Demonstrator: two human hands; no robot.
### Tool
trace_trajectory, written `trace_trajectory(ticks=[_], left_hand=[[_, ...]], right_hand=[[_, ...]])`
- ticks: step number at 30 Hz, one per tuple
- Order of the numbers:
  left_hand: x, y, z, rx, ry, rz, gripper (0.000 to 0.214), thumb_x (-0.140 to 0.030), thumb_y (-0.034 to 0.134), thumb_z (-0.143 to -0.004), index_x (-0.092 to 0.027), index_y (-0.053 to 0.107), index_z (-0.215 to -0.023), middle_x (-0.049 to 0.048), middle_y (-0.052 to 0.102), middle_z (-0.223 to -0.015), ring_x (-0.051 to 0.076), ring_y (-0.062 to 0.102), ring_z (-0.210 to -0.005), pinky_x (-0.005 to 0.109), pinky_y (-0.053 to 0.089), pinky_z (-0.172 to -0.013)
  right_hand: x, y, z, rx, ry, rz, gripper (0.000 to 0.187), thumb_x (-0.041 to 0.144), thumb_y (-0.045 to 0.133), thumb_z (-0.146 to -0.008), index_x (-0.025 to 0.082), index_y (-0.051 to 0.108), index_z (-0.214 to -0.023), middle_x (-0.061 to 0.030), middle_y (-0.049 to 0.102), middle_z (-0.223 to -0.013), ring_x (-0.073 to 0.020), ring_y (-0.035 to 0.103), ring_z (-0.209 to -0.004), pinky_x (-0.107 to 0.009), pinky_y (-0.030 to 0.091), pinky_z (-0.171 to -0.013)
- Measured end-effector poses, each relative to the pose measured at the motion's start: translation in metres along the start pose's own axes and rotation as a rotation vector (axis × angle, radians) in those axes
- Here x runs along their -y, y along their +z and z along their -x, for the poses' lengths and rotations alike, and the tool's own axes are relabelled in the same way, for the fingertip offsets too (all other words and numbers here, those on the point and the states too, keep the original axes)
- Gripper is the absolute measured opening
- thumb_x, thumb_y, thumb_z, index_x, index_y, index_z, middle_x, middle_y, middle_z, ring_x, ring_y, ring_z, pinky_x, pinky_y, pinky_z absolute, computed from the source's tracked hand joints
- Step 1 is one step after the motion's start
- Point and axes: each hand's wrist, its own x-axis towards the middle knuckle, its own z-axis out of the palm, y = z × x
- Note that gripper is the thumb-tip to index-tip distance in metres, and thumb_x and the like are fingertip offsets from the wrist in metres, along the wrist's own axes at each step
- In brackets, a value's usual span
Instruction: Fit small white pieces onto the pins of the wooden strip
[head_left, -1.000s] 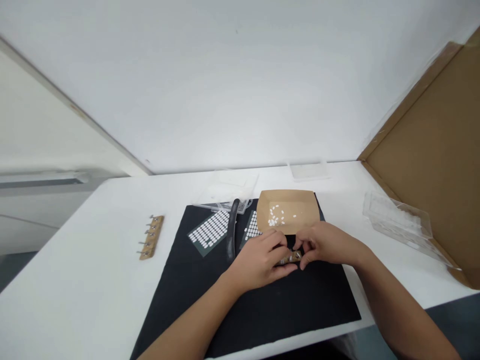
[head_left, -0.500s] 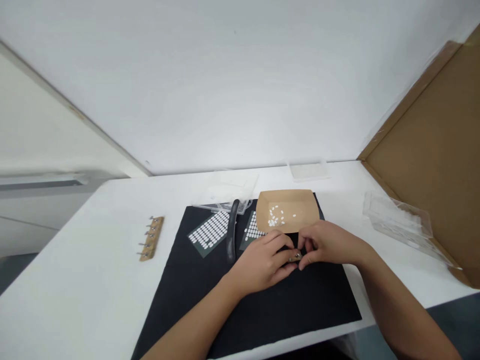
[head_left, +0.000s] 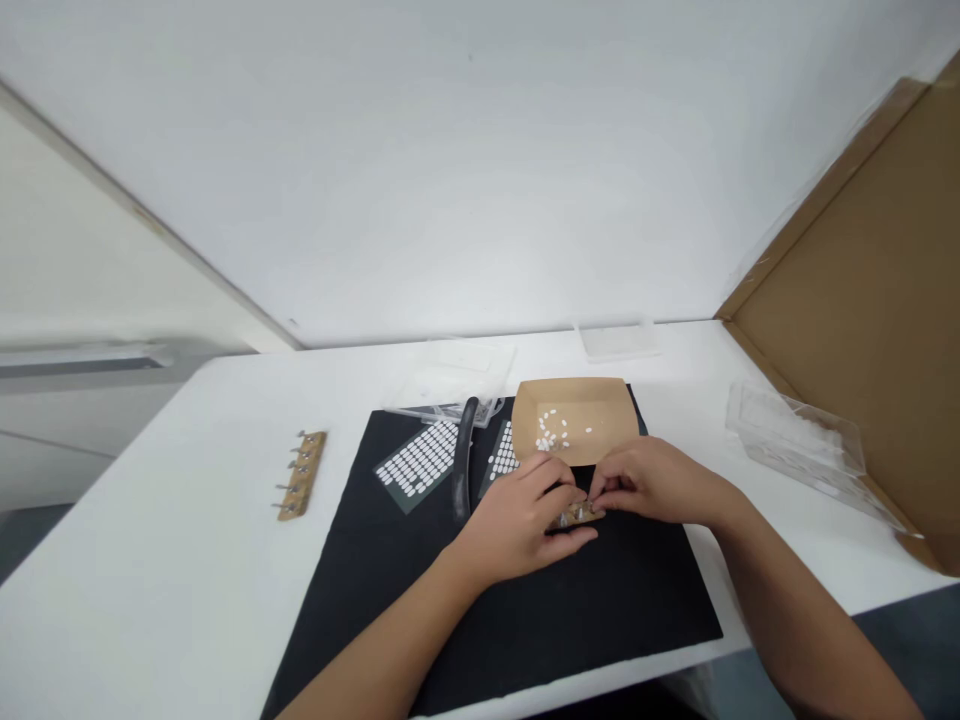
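Note:
Both my hands meet over the black mat [head_left: 525, 620], just in front of a brown paper tray [head_left: 615, 415] with small white pieces in it. My left hand [head_left: 517, 520] is curled round a small wooden strip with metal pegs [head_left: 576, 514] and holds it from the left. My right hand [head_left: 649, 482] pinches at the strip's right end with closed fingertips. Most of the strip is hidden between the fingers.
A second wooden strip with pegs [head_left: 301, 475] lies on the white table [head_left: 187, 540] at the left. Two sheets of white dots [head_left: 417, 462] and a black tool [head_left: 463, 458] lie on the mat's far part. Clear plastic trays [head_left: 795, 438] sit right, beside a cardboard panel [head_left: 870, 300].
My fingers shifted slightly on the strip; it was nearly hidden half a second ago and shows again between the hands. Nothing else moved.

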Motion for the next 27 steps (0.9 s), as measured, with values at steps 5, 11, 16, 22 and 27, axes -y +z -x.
trace_trajectory(ticks=[5,11,16,22,27], left_hand=[[0.000,0.000,0.000,-0.007,-0.007,0.004,0.026,-0.041,0.076,-0.097,-0.018,0.070,-0.108,0.0088,0.069,-0.100,0.023,0.064,-0.092,0.036,0.057,-0.081],[0.000,0.001,0.000,0.008,-0.023,-0.003,0.026,-0.042,0.076,-0.096,-0.019,0.070,-0.106,0.0081,0.069,-0.099,0.022,0.065,-0.092,0.035,0.056,-0.080],[0.001,0.001,0.001,0.017,-0.022,-0.010,0.028,-0.043,0.077,-0.096,-0.019,0.068,-0.110,0.0081,0.070,-0.100,0.024,0.066,-0.093,0.035,0.057,-0.079],[0.001,0.001,0.003,0.044,-0.066,-0.010,0.053,-0.046,0.077,-0.095,-0.019,0.055,-0.135,0.0091,0.073,-0.106,0.027,0.070,-0.098,0.040,0.060,-0.083],[0.001,0.002,0.003,0.053,-0.064,-0.015,0.048,-0.045,0.077,-0.095,-0.019,0.055,-0.129,0.0088,0.073,-0.107,0.028,0.070,-0.098,0.040,0.060,-0.082]], right_hand=[[0.000,0.003,0.000,-0.033,-0.013,0.063,0.006,0.024,0.076,-0.095,0.026,0.082,-0.094,0.0020,0.081,-0.093,-0.0167,0.073,-0.085,-0.026,0.044,-0.074],[0.001,0.005,-0.001,-0.021,-0.007,0.064,0.006,0.024,0.077,-0.094,0.026,0.081,-0.091,0.0024,0.081,-0.091,-0.0161,0.072,-0.083,-0.025,0.042,-0.071],[0.001,-0.002,0.003,-0.016,0.000,0.022,0.007,0.027,0.078,-0.094,0.028,0.083,-0.098,0.0025,0.080,-0.087,-0.0155,0.071,-0.077,-0.025,0.043,-0.069],[-0.002,-0.007,0.005,0.000,0.044,0.027,0.024,0.039,0.085,-0.090,0.032,0.084,-0.112,0.0032,0.076,-0.083,-0.0141,0.066,-0.071,-0.025,0.041,-0.066],[-0.003,-0.004,0.003,0.055,0.026,0.020,0.031,0.037,0.090,-0.086,0.035,0.083,-0.116,0.0048,0.075,-0.082,-0.0145,0.067,-0.074,-0.025,0.039,-0.066]])
